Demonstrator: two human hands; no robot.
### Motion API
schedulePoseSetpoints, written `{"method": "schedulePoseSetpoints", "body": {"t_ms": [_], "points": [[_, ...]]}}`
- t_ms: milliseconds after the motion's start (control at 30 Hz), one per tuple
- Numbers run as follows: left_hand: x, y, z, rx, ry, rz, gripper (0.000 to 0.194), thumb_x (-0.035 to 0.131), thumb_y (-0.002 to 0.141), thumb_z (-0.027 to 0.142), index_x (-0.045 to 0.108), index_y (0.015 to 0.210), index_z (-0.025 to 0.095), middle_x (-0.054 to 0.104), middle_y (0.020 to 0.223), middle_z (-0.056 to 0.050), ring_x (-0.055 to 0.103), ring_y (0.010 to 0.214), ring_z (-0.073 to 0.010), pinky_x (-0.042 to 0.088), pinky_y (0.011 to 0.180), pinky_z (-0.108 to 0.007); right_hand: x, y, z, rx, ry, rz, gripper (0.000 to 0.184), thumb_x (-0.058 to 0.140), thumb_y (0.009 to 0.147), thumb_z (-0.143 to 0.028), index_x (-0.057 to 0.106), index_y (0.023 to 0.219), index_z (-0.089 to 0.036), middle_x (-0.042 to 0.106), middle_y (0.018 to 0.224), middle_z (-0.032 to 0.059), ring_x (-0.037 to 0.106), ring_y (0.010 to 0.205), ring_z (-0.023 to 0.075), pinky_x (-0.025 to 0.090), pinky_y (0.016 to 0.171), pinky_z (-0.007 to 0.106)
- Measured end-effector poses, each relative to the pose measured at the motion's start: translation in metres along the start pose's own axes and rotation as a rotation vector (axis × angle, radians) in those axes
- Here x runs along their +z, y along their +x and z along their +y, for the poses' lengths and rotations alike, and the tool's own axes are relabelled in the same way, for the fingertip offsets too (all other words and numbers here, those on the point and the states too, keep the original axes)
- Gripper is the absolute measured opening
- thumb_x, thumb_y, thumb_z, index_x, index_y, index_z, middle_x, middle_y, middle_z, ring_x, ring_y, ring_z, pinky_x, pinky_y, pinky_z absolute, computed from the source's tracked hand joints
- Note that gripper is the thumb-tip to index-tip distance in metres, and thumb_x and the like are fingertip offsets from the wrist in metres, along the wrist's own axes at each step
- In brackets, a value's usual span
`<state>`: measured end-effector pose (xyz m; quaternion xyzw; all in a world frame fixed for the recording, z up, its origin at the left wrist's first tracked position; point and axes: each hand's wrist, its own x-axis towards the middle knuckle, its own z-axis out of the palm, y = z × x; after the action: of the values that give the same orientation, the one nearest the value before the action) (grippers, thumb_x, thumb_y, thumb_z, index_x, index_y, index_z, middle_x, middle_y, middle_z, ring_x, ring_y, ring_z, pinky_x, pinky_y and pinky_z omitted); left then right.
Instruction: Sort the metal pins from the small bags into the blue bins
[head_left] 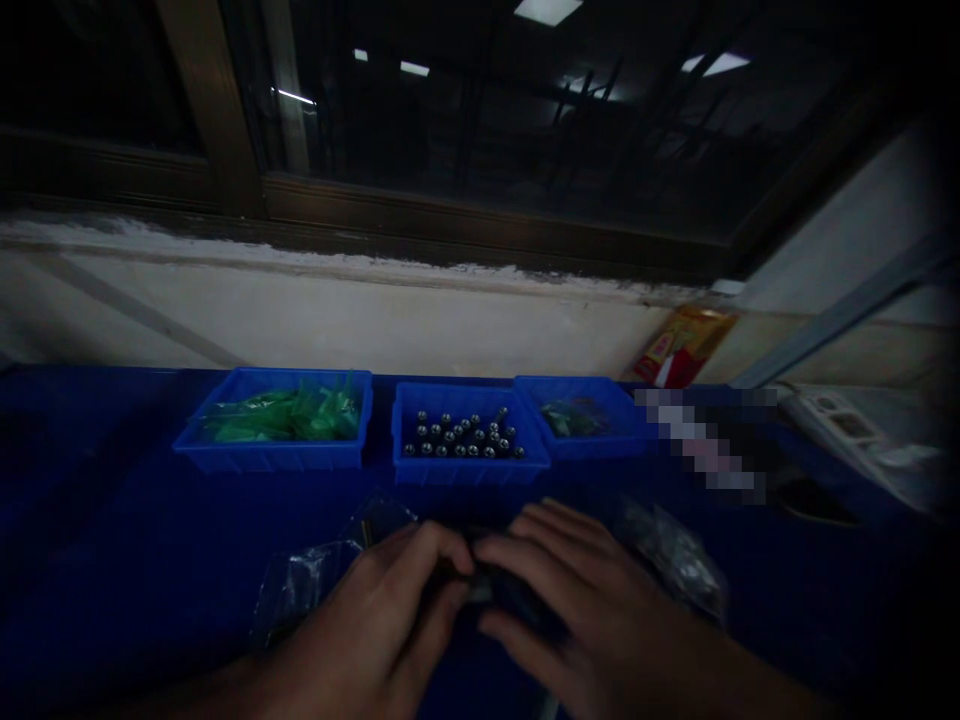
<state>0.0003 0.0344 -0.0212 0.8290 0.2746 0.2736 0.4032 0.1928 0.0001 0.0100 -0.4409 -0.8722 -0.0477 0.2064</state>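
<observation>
My left hand (394, 605) is closed in a pinch, thumb against bent forefinger, low in the middle of the head view. Facing it, my right hand (581, 595) curls its fingers over the same spot. Between them is a small dark piece with a paler bit, too dim and too covered to name. A clear plastic bag (300, 585) lies beside my left hand, and a short brass-coloured rod (367, 534) shows just past its knuckles. More clear plastic bags (679, 560) lie to the right of my right hand.
Three blue bins line the back: one with green plastic bags (300, 412), one (471, 472) with several dark, metal-ended cylinders, one (592, 450) with small bagged things. Right of them are a red-gold packet (682, 345), a dark flat object (817, 502) and a pale tray (862, 430).
</observation>
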Motion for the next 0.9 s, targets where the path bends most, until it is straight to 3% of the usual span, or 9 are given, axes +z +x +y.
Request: {"method": "schedulePoseSetpoints", "body": {"t_ms": [133, 333, 533, 700, 900], "points": [[0.0, -0.001, 0.0, -0.041, -0.022, -0.002, 0.012, 0.037, 0.086, 0.013, 0.043, 0.094, 0.02, 0.055, 0.08, 0.0, 0.054, 0.072, -0.0111, 0.045, 0.064, -0.022, 0.016, -0.013, -0.007, -0.108, -0.079, 0.03, 0.018, 0.049, 0.08, -0.024, 0.058, 0.094, -0.019, 0.064, 0.076, 0.0025, 0.058, 0.073, 0.0152, 0.042, 0.078, 0.033], [-0.004, 0.0, 0.005, -0.094, -0.06, -0.071, 0.014, 0.043, 0.083, 0.014, 0.047, 0.095, 0.02, 0.058, 0.082, 0.0, 0.055, 0.074, -0.0117, 0.046, 0.064, -0.021, 0.017, -0.01, -0.007, -0.002, 0.016, 0.104, 0.015, 0.044, 0.082, -0.021, 0.057, 0.088, -0.016, 0.061, 0.068, 0.003, 0.056, 0.065, 0.0146, 0.043, 0.067, 0.03], [-0.004, 0.003, 0.003, -0.089, -0.048, -0.028, 0.011, 0.044, 0.084, 0.016, 0.053, 0.09, 0.02, 0.06, 0.077, 0.0, 0.056, 0.068, -0.0107, 0.045, 0.061, -0.02, 0.021, -0.009, -0.012, 0.084, 0.115, 0.09, 0.015, 0.043, 0.083, -0.023, 0.056, 0.084, -0.017, 0.062, 0.068, 0.0022, 0.056, 0.063, 0.014, 0.044, 0.068, 0.031], [-0.004, 0.004, -0.001, -0.097, -0.065, -0.057, 0.014, 0.042, 0.087, 0.018, 0.055, 0.085, 0.019, 0.061, 0.079, -0.001, 0.056, 0.072, -0.0112, 0.044, 0.064, -0.021, 0.021, -0.01, -0.012, 0.062, 0.045, 0.167, 0.012, 0.049, 0.081, -0.023, 0.054, 0.09, -0.017, 0.064, 0.072, 0.0017, 0.059, 0.068, 0.0143, 0.045, 0.072, 0.031], [-0.004, 0.002, 0.0, -0.074, -0.067, -0.025, 0.01, 0.05, 0.082, 0.018, 0.055, 0.091, 0.019, 0.058, 0.076, 0.0, 0.053, 0.067, -0.0112, 0.043, 0.06, -0.021, 0.02, -0.01, -0.008, 0.018, 0.062, 0.158, 0.011, 0.049, 0.08, -0.016, 0.053, 0.09, -0.016, 0.063, 0.071, 0.0004, 0.058, 0.062, 0.0117, 0.044, 0.064, 0.027]]}}
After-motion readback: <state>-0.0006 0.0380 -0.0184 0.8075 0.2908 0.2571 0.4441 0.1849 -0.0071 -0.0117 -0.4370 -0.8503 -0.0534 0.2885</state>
